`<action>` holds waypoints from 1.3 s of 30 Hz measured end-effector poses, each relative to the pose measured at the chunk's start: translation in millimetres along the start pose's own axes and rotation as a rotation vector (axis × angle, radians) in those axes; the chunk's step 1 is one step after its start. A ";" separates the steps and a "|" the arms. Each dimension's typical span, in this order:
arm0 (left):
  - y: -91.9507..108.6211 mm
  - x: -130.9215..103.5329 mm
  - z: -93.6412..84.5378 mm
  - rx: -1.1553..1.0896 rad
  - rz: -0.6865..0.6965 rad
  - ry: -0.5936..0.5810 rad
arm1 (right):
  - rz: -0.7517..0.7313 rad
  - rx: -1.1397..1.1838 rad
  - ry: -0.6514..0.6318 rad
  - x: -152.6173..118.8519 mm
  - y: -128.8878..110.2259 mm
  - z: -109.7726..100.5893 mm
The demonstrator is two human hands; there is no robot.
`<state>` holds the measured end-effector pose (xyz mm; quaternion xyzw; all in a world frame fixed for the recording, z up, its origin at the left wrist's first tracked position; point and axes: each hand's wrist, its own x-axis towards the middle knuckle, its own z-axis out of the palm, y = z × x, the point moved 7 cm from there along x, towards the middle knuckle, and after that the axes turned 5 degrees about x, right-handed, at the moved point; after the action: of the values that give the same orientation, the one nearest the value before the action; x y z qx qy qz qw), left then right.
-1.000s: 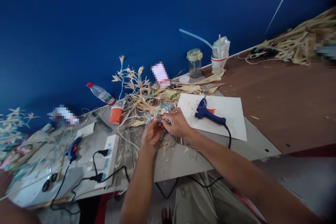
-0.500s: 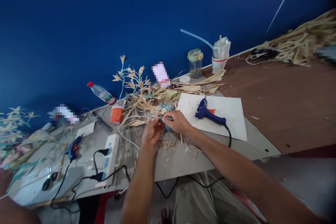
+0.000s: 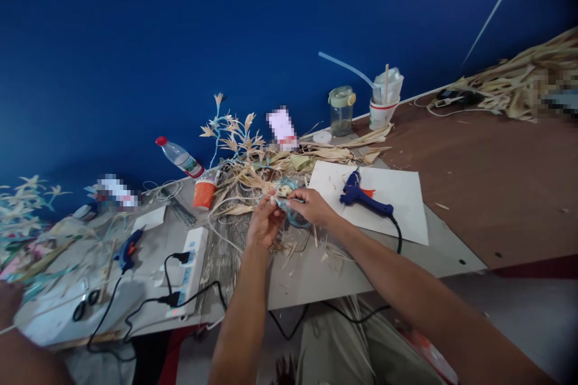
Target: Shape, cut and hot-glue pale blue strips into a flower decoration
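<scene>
My left hand [image 3: 265, 220] pinches the left end of a light-blue strip [image 3: 282, 202] above the table. On the right, my right hand [image 3: 311, 207] has its fingers closed on the same strip, a short way from the left fingertips. More light-blue tape [image 3: 298, 220] lies looped just beneath and behind my hands. Dry husk strips [image 3: 253, 175] spread behind them. A blue glue gun [image 3: 366, 200] rests on a white sheet [image 3: 409, 216] to the right of my right hand.
An orange cup [image 3: 205, 194], a tilted bottle [image 3: 183, 159] and a flowered stem [image 3: 217, 135] stand behind at left. A power strip [image 3: 192, 271] with black cables lies left. Another person's arm [image 3: 27, 343] is at the lower left.
The view has shifted slightly, so the table items appear a little further right. My hands still hold the blue strip, and more of it shows between and below my fingers.
</scene>
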<state>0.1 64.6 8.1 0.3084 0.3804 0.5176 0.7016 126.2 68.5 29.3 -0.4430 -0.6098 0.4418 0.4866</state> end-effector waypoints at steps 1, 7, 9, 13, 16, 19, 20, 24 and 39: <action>0.1 -0.2 -0.2 -0.008 -0.001 -0.005 | -0.008 -0.005 -0.004 -0.1 -0.1 0.0; 2.1 -3.0 -0.3 -0.012 0.020 -0.020 | -0.035 -0.067 0.006 -1.0 -1.2 -1.8; 1.1 -3.8 0.5 -0.009 0.014 -0.029 | -0.034 -0.085 0.021 -1.8 -1.3 -2.6; -4.1 -3.4 0.9 0.008 -0.027 -0.024 | -0.061 -0.162 0.066 -3.9 -3.1 -4.4; -9.5 -2.5 -1.7 0.015 -0.076 0.013 | -0.079 -0.200 0.155 -4.6 -4.8 -10.9; -16.1 -2.2 -1.1 0.066 -0.131 0.013 | -0.044 -0.189 0.260 -4.9 -4.6 -20.4; -17.4 -1.8 -0.2 0.094 -0.130 0.009 | -0.039 -0.182 0.274 -5.1 -5.2 -22.1; -13.4 1.3 0.3 0.146 0.002 0.066 | -0.089 -0.215 0.220 -6.2 -12.2 -17.4; 0.8 4.5 -6.2 0.367 0.286 0.139 | -0.226 -0.437 0.145 -9.6 -19.3 -1.6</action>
<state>-4.8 69.3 4.6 0.4452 0.4677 0.5539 0.5256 127.0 55.1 46.3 -0.4972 -0.6998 0.2094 0.4682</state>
